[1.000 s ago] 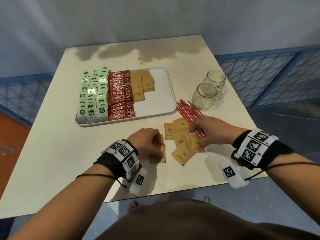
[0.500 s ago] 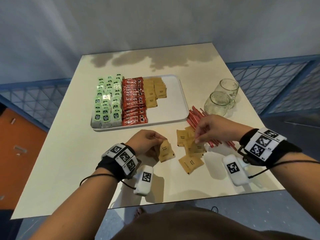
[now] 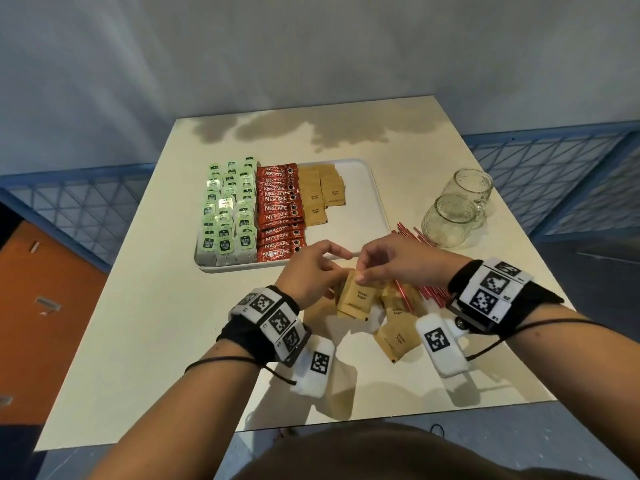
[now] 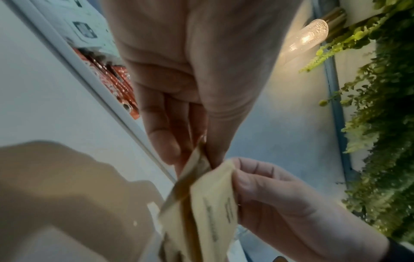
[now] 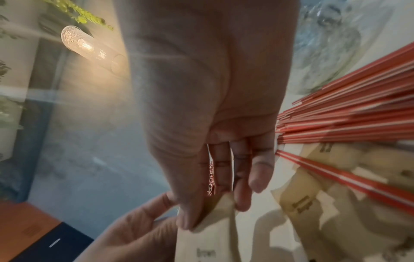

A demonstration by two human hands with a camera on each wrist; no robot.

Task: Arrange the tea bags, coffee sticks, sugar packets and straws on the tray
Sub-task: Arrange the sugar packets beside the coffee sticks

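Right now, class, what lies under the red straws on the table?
One stray straw lies across brown sugar packets. The main bundle of red straws rests on the table; the right hand covers its middle.

The person is wearing a black band on the left wrist (image 3: 263, 327) and another on the right wrist (image 3: 491, 292), each carrying white tiles printed with black square codes. A white block (also bearing one code) is hanging under each band (image 3: 317, 363) (image 3: 441, 341). Thin black cords are trailing from both bands along the bare forearms. A brown top is showing at the bottom edge.
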